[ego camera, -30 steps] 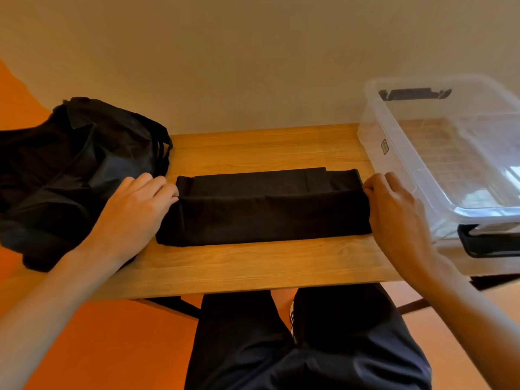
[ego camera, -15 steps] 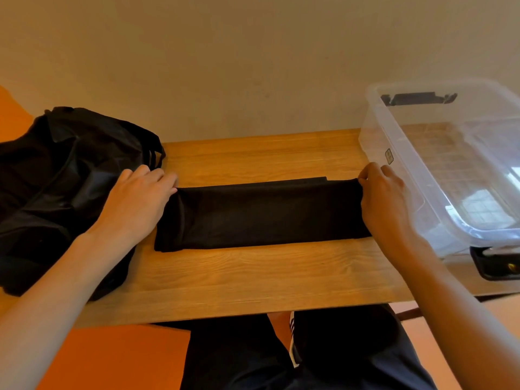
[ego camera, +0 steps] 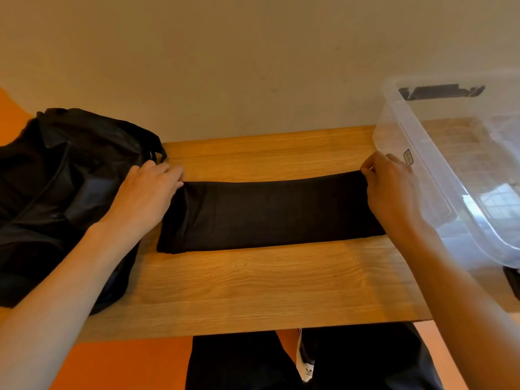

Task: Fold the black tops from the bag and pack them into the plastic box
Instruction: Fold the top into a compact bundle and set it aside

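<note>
the left hand rests with straight fingers on the folded black top; the right hand pinches its far right corner.

Single head-worn wide-angle view. Set above the near edge of the table, aimed forward and steeply down, facing the wall. Close range: bag cropped at left, box cropped at right, lap at bottom.

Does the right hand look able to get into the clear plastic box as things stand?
Probably yes: the right hand pinches the folded black top beside the lidless clear plastic box, nothing between them.
</note>
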